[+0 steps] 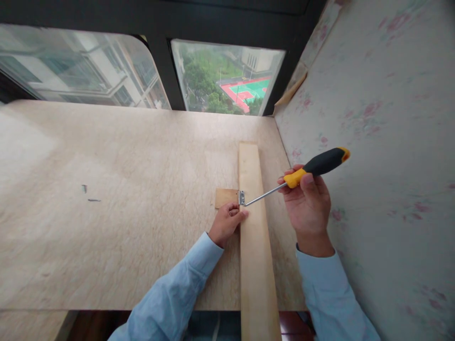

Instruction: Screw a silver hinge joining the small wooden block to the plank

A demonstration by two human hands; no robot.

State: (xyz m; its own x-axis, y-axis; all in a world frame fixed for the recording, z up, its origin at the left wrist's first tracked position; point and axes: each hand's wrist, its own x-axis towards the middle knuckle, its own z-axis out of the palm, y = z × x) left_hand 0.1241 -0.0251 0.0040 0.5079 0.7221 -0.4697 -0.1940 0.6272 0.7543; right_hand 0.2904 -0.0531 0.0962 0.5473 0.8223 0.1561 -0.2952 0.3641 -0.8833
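My right hand (308, 203) grips a screwdriver (325, 162) with a black and yellow handle. Its metal shaft slants down to the left, and the tip is at the lower edge of a small metal hinge (241, 197). The hinge lies on a long pale wooden board (256, 265), against the board's left edge. Just left of it is a small flat wooden piece (226, 197). My left hand (228, 221) has its fingers curled at the small piece and the hinge, with the thumb on the board. Exactly what those fingers pinch is partly hidden.
The board rests on a beige marble-patterned sill (124, 227) and extends past its front edge. Two small dark bits (94, 200) lie on the left. Flowered wallpaper (384, 189) rises close on the right. A dark-framed window (227, 78) stands behind.
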